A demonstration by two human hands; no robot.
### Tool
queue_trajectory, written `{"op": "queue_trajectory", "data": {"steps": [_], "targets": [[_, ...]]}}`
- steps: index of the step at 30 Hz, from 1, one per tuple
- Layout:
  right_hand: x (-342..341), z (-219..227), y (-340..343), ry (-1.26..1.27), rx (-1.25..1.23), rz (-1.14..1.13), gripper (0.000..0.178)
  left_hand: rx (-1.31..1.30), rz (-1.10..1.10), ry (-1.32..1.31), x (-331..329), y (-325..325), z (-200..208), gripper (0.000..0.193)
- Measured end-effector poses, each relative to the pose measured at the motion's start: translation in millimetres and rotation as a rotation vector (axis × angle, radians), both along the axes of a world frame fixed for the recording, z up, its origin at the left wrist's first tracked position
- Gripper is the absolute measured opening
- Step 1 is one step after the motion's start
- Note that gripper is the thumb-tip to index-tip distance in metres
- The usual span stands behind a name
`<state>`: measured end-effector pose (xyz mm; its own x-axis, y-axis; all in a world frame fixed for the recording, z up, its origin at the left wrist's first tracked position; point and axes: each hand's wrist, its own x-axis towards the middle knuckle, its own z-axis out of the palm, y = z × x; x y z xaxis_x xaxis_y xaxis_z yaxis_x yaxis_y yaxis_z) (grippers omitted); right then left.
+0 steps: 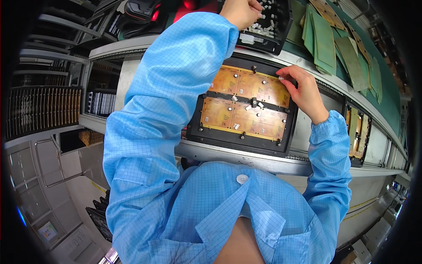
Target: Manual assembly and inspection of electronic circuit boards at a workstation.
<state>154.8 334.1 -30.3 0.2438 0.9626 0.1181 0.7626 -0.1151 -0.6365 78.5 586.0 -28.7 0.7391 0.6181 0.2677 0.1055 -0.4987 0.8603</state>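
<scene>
Left sleeve (149, 101) partly hides black frame (237, 142) (green sheets (323, 42) beyond).

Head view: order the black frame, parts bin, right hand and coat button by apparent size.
1. Black frame
2. Parts bin and right hand: too alike to rank, the bin being cut off
3. Coat button
</scene>
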Motion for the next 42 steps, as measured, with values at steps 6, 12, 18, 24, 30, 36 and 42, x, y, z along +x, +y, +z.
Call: {"op": "queue_trajectory", "data": {"steps": [6,12,18,24,30,36,42], "targets": [[2,-8,-1,-0.043,0.035,-0.002,0.027,-0.025,-0.105,0.095,-21,-14,24,0.019],[1,-14,0,0.047,0.01,-0.061,0.026,-0.338,-0.292,0.167,-46,-17,15,0.022],[-3,-17,-5,-0.004,0.004,-0.1,0.023,-0.522,-0.316,0.26,-79,-28,22,0.022],[-28,1,-4,-0.144,0.047,0.183,0.022,-0.519,-0.271,0.374,-110,-27,23,0.021],[-46,-7,-15,-0.106,-0.071,0.239,0.018,-0.577,-0.276,0.351,-130,-17,-3,0.021],[-44,-2,-18,-0.027,-0.058,0.191,0.013,-0.647,-0.22,0.37,-138,-15,-8,0.019],[-30,9,-16,0.18,-0.111,-0.021,0.012,-0.6,-0.259,0.348,-141,-16,-15,0.02]]}}
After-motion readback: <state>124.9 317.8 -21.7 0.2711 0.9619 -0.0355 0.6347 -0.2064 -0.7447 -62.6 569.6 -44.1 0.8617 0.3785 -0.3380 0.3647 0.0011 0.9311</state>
